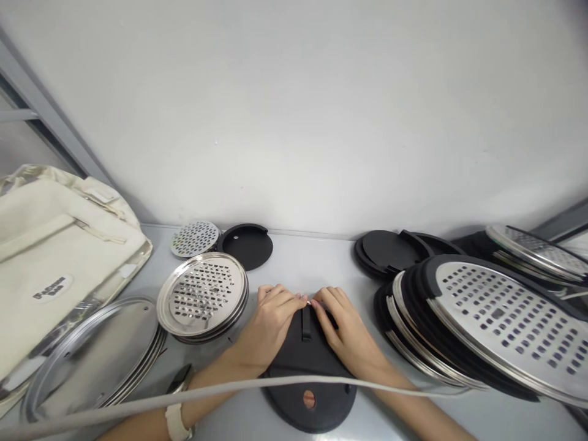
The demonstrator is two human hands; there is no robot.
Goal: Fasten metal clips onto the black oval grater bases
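Observation:
A black, rounded, flat-looking piece [312, 401] lies in front of me, wide at the near end and narrower at the far end. It bears a round reddish-brown mark and a short black strap [306, 324]. My left hand [271, 321] is closed at its far end, thumb and forefinger pinched by a tiny shiny bit. From the other side my right hand [344, 327] pinches the same spot. The fingertips of both hands nearly meet there. What exactly the small shiny part is, I cannot make out.
Stacked perforated metal discs [207, 295] and metal lids [98, 355] stand left, near a cream bag [64, 257]. Black discs [248, 245] lie behind. To the right lean black-rimmed perforated plates [509, 321]. A pale cord [220, 387] crosses in front of my forearms.

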